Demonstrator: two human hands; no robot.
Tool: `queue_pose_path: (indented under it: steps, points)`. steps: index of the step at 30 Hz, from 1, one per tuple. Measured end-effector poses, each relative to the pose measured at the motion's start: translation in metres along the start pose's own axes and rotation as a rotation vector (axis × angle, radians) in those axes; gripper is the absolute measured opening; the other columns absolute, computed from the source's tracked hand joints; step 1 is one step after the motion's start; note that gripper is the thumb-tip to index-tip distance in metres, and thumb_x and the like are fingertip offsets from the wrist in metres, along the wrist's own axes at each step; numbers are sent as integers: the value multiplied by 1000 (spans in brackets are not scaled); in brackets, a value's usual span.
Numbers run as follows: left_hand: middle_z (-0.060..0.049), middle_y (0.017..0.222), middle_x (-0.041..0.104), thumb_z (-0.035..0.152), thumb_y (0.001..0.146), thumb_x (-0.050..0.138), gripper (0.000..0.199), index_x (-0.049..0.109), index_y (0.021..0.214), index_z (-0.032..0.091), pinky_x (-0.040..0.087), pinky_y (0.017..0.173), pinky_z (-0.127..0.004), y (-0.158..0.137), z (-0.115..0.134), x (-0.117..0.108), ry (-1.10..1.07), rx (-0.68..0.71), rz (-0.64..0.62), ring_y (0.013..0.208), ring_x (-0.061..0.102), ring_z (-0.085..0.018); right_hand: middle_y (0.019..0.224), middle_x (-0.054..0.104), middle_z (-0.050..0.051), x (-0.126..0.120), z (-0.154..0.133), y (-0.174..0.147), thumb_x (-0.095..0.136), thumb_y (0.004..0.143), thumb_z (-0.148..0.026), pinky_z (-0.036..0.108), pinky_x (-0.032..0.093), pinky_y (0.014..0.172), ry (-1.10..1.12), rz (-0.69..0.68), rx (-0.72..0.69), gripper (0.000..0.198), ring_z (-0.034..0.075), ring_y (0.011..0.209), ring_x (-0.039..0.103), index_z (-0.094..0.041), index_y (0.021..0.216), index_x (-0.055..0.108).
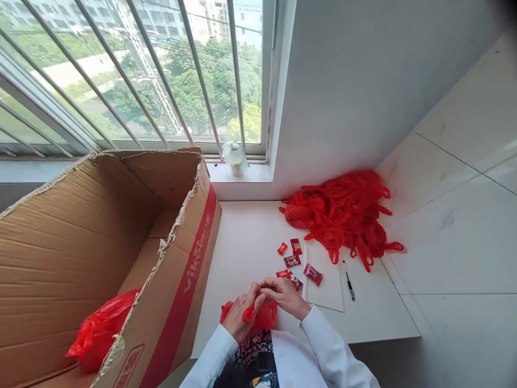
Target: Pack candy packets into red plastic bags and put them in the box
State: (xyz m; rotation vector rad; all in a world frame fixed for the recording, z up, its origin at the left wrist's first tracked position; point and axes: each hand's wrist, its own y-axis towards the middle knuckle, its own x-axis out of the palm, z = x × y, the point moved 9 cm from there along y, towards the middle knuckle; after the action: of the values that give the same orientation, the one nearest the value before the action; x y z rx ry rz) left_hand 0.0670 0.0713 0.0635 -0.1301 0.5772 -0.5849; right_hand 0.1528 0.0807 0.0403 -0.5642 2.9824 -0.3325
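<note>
Close to the table's front edge, both hands meet over a red plastic bag (266, 317). My left hand (239, 318) is closed on the bag's gathered top, and a loop of red plastic sticks out by its thumb. My right hand (286, 296) curls in from the other side, its fingers pinched on the same bag at the top. What is inside the bag cannot be seen. Just beyond my right hand lie several small wrapped candies, among them a dark red packet (292, 261) and a larger red one (313, 274).
A big open cardboard box (189, 269) stands at left, holding a red bag (105, 328). A heap of red plastic bags (339, 210) lies at the back right. White paper (329, 291) and a black pen (348, 283) are on the table (242, 231). A wrapped container (235, 159) sits on the windowsill.
</note>
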Motion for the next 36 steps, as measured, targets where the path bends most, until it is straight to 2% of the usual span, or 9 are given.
queue_pose_path:
  steps: [4, 7, 9, 14, 18, 22, 28, 30, 36]
  points:
    - [7, 51, 50, 56, 83, 43, 34, 38, 80, 22, 28, 47, -22, -3, -38, 9, -483, -211, 41, 41, 40, -10, 68, 61, 0, -6, 11, -10, 63, 75, -31, 20, 41, 58, 196, 188, 10, 17, 9, 59, 52, -14, 74, 62]
    - [4, 59, 55, 52, 70, 60, 39, 38, 78, 21, 33, 51, -21, -6, -54, 5, -717, -206, 92, 49, 45, -10, 68, 61, 0, 15, 8, -20, 65, 73, -28, 21, 41, 59, 164, -71, 21, 14, 10, 61, 52, -14, 73, 63]
    - [1, 68, 59, 40, 64, 66, 34, 42, 77, 19, 37, 59, -23, -10, -50, -1, -631, -121, 82, 61, 52, -13, 69, 63, 1, 23, 10, -26, 66, 72, -27, 22, 42, 61, 46, -209, 46, 12, 11, 63, 54, -15, 72, 66]
    - [1, 69, 58, 17, 70, 54, 7, 48, 74, 18, 34, 56, -23, -22, -21, -9, 171, 84, 143, 63, 53, -14, 91, 65, 5, 1, 5, -2, 49, 85, -35, 27, 45, 78, 11, 51, -61, 26, 16, 86, 58, -17, 92, 65]
    - [-5, 80, 60, 12, 75, 49, 7, 50, 78, 18, 39, 57, -25, -27, -3, -9, 524, 249, 336, 72, 57, -18, 91, 66, 4, 41, 0, 26, 47, 85, -31, 30, 44, 86, 34, -264, -152, 26, 16, 88, 59, -18, 96, 66]
    - [-7, 94, 59, 12, 87, 38, 17, 54, 84, 18, 44, 63, -23, -28, -6, -19, 540, 330, 498, 81, 58, -16, 86, 66, 1, 53, 6, 36, 51, 78, -21, 25, 46, 77, -86, -351, -169, 27, 13, 78, 57, -19, 101, 65]
    - [-4, 84, 54, 12, 89, 38, 23, 55, 75, 17, 41, 59, -22, -29, -14, -27, 464, 334, 484, 78, 52, -15, 79, 66, 3, 22, 4, 29, 51, 81, -20, 23, 42, 66, -360, -23, -225, 20, 13, 70, 57, -19, 84, 71]
    - [-2, 78, 53, 12, 87, 43, 23, 54, 68, 18, 41, 63, -23, -30, -17, -25, 468, 317, 445, 78, 50, -15, 81, 66, 4, 18, 8, 21, 50, 84, -26, 25, 43, 69, -465, 1, -254, 22, 15, 75, 59, -22, 86, 71]
    - [-1, 72, 55, 16, 77, 62, 17, 53, 63, 16, 37, 59, -25, -48, -66, -13, 425, 67, 388, 69, 51, -14, 83, 69, 7, -23, 79, 1, 46, 83, -36, 32, 48, 69, -611, 128, -92, 29, 22, 76, 64, -24, 83, 72]
